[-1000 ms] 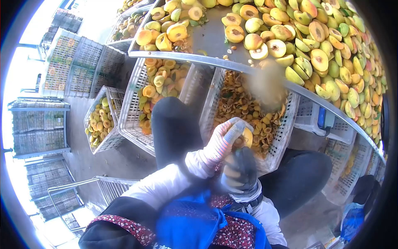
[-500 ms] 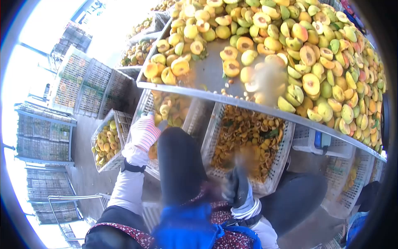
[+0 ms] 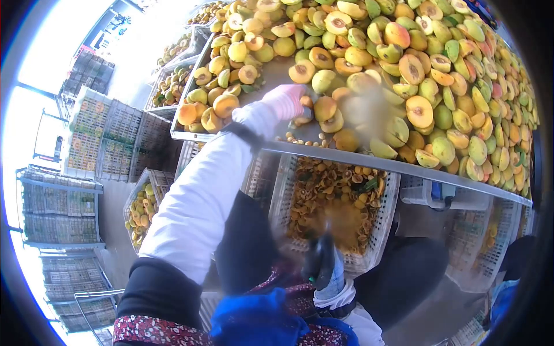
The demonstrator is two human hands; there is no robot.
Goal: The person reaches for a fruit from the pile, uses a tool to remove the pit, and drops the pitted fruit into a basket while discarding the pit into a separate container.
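Note:
My left hand (image 3: 285,102), in a pink-striped glove, reaches over the metal tray (image 3: 277,78) with its fingers closed round a yellow peach half (image 3: 306,102). More cut peaches (image 3: 411,69) are heaped across the tray, some with the pit side up. Small pale pits (image 3: 306,140) lie near its front edge. Low in front of my body, my right hand (image 3: 323,262), in a dark glove, is closed on a small tool with a thin metal tip (image 3: 328,226). Below that tip is a white crate (image 3: 378,239) of brown-orange peach scraps; a blur covers part of it.
The tray's metal rim (image 3: 346,155) runs across above my knees. On the left are a crate of peaches (image 3: 144,213) and stacked crates (image 3: 115,132). More crates (image 3: 473,248) stand under the tray at right. Part of another person (image 3: 505,300) shows at the lower right edge.
My left hand has moved up and right, from the crate below the tray onto the tray, and has closed on a peach half. My right hand stays low, slightly shifted.

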